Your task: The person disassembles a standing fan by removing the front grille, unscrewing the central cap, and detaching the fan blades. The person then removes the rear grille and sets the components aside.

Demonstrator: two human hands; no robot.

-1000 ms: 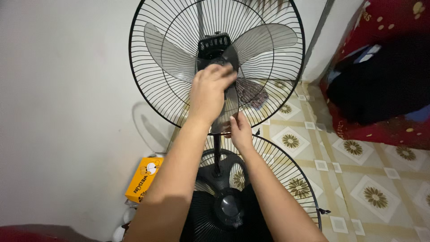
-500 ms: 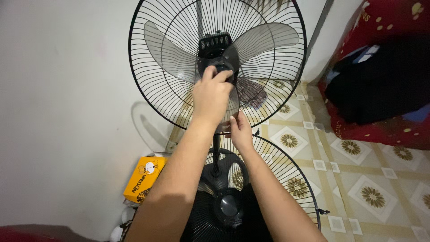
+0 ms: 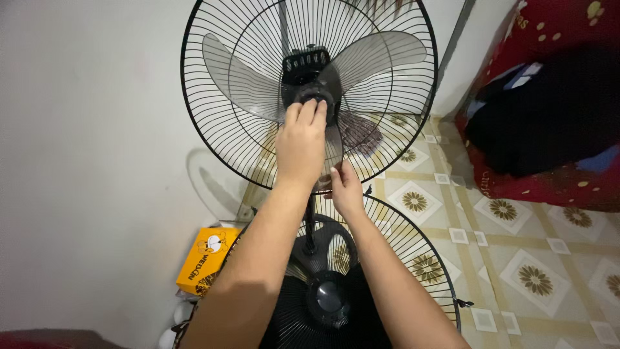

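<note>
I am looking down on a standing fan (image 3: 310, 90) that is facing up toward the camera beside a pale wall (image 3: 84, 129). Its rear guard (image 3: 213, 129) is a round cage of thin black wires radiating from the centre, and it is showing no front cover over the blades. Three translucent grey blades (image 3: 374, 55) are sitting inside it, and a black motor housing (image 3: 307, 64) is showing behind the hub. My left hand (image 3: 300, 145) is reaching into the middle of the guard, with its fingertips (image 3: 310, 110) pinching the small black cap (image 3: 320, 97) at the hub, so that hand is closing narrowly around the cap. My right hand (image 3: 345, 190) is sitting lower, with its fingers pressing against the lowest blade (image 3: 332, 145) near the bottom of the guard; I cannot tell whether it is gripping the blade or only steadying it. Below both forearms, a second round wire guard (image 3: 413, 252) with a black centre disc (image 3: 329, 297) is lying flat around the fan's black pole (image 3: 310, 226). An orange box (image 3: 206, 258) is resting on the floor near the wall, just left of that lower guard. The floor (image 3: 516, 258) is showing cream tiles with brown flower patterns. A red cloth with pale spots (image 3: 562, 181) is lying at the right, with a dark bundle (image 3: 536, 123) resting on it.
</note>
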